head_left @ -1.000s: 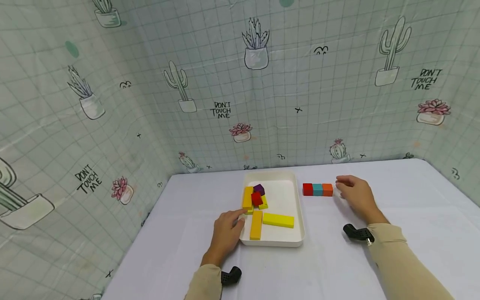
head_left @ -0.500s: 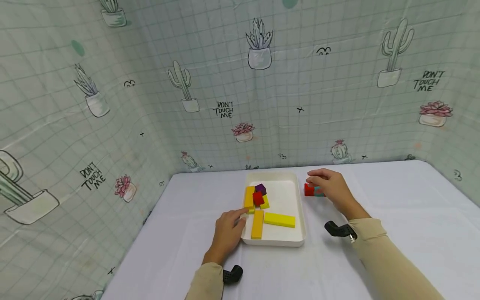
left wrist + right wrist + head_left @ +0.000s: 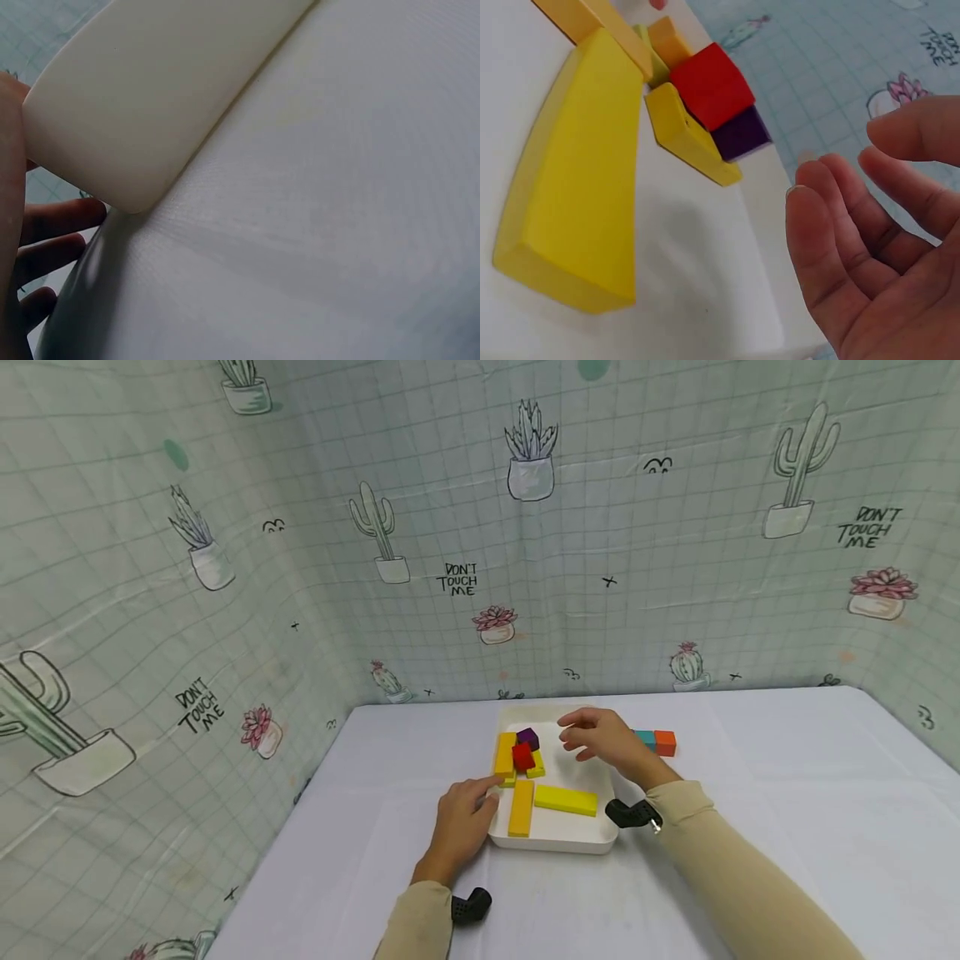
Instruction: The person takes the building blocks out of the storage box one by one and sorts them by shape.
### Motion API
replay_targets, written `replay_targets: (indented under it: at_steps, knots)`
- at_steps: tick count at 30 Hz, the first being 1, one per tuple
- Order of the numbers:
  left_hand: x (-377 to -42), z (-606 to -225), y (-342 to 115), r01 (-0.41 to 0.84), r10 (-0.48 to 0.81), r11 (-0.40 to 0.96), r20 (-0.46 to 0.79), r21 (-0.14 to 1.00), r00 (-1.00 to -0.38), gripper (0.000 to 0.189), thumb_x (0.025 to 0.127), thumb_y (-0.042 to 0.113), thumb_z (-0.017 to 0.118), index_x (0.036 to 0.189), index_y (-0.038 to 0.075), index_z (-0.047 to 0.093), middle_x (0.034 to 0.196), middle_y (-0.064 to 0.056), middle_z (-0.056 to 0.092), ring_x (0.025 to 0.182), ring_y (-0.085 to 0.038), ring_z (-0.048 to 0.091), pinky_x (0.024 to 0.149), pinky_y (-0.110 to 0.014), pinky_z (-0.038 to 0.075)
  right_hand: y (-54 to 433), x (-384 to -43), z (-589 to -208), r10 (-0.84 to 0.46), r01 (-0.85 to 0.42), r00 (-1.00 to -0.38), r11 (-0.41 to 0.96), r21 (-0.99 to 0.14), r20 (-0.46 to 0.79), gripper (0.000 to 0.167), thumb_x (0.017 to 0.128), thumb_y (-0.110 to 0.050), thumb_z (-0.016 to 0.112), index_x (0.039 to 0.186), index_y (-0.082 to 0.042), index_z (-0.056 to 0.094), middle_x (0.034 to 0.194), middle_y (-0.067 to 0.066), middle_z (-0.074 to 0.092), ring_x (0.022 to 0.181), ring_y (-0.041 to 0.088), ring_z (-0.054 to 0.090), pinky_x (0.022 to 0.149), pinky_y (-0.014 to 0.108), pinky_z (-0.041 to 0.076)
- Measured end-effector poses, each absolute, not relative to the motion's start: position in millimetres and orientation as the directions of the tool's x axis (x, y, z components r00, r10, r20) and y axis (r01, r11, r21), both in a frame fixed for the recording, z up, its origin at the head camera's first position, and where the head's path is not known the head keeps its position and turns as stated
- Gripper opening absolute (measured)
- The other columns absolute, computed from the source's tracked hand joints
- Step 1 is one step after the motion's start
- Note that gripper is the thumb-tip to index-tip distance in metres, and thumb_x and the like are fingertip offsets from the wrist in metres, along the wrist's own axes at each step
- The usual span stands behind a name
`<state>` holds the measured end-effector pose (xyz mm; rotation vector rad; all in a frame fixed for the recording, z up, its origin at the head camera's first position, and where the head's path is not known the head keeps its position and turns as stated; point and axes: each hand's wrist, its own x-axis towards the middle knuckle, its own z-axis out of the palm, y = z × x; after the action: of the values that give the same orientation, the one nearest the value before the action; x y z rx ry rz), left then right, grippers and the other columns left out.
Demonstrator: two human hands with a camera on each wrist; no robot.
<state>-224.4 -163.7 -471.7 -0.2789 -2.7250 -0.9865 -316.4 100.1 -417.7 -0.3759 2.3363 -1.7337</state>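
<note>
My left hand [image 3: 465,818] rests against the left side of a white tray [image 3: 558,845], with its index finger over the rim. In the left wrist view, its other fingers [image 3: 64,219] lie close to the tray's lower corner. My right hand [image 3: 603,742] is over the right part of the tray, holding nothing, its fingers loosely bent and apart. Inside the tray are a long yellow block [image 3: 566,800], an orange-yellow block [image 3: 521,810], another orange-yellow block [image 3: 505,755], a red cube [image 3: 523,757], a purple block [image 3: 528,738] and a smaller yellow block [image 3: 686,139].
Right of the tray, a teal cube [image 3: 645,739] and an orange cube [image 3: 665,743] stand side by side, partly behind the right hand and forearm. A white cloth covers the table [image 3: 795,760]. A patterned curtain [image 3: 570,652] rises behind it.
My right hand has moved left from beside the orange cube, across the row of cubes, to over the tray. The left hand stays at the tray's side. The view has shifted slightly.
</note>
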Motion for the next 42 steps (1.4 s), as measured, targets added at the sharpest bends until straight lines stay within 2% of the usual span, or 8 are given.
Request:
replay_targets:
  at_steps: [6, 15, 29, 36, 42]
  knots:
    - [-226, -473, -164, 0.265, 0.108, 0.755, 0.285, 0.599, -0.952, 0.033, 0.1, 0.023, 0.054, 0.129, 0.021, 0.069, 0.119, -0.002, 0.07, 0.106, -0.023, 0.057, 0.098, -0.052, 0.042, 88, -319, -423, -0.337, -0.039, -0.939, 0.29, -0.956, -0.064, 0.04, 0.098, -0.016, 0.062, 0.133, 0.003, 0.058, 0.125, 0.022, 0.063, 0.107, 0.035, 0.065, 0.084, 0.038, 0.057]
    - [-224, -475, -164, 0.242, 0.094, 0.762, 0.268, 0.6, -0.959, 0.033, 0.101, 0.024, 0.053, 0.13, 0.022, 0.069, 0.12, -0.002, 0.069, 0.109, -0.024, 0.057, 0.101, -0.052, 0.042, 66, -316, -416, -0.403, -0.056, -0.911, 0.315, -0.947, -0.081, 0.039, 0.093, -0.012, 0.065, 0.13, 0.0, 0.061, 0.124, 0.016, 0.065, 0.105, 0.033, 0.063, 0.085, 0.04, 0.057]
    - [-223, -471, -163, 0.213, 0.078, 0.757, 0.238, 0.618, -0.968, 0.034, 0.101, 0.026, 0.053, 0.131, 0.024, 0.068, 0.12, -0.002, 0.068, 0.109, -0.023, 0.056, 0.1, -0.051, 0.043, 53, -322, -428, -0.387, -0.016, -0.911, 0.383, -0.924, -0.145, 0.039, 0.089, -0.01, 0.069, 0.128, -0.006, 0.063, 0.125, 0.016, 0.063, 0.098, 0.028, 0.063, 0.08, 0.035, 0.058]
    - [-224, -470, -163, 0.247, 0.103, 0.756, 0.263, 0.606, -0.959, 0.034, 0.101, 0.025, 0.053, 0.131, 0.022, 0.068, 0.118, -0.003, 0.069, 0.108, -0.023, 0.056, 0.101, -0.051, 0.041, 51, -319, -429, -0.38, -0.036, -0.916, 0.398, -0.917, -0.129, 0.039, 0.09, -0.01, 0.068, 0.129, -0.007, 0.062, 0.121, 0.015, 0.062, 0.094, 0.028, 0.062, 0.077, 0.034, 0.058]
    - [-223, -469, -164, 0.225, 0.085, 0.756, 0.248, 0.615, -0.965, 0.035, 0.101, 0.027, 0.052, 0.131, 0.024, 0.068, 0.121, -0.002, 0.068, 0.111, -0.023, 0.056, 0.103, -0.052, 0.04, 48, -319, -432, -0.375, -0.065, -0.922, 0.404, -0.913, -0.1, 0.037, 0.09, -0.009, 0.069, 0.126, -0.006, 0.061, 0.117, 0.016, 0.063, 0.091, 0.028, 0.061, 0.075, 0.033, 0.058]
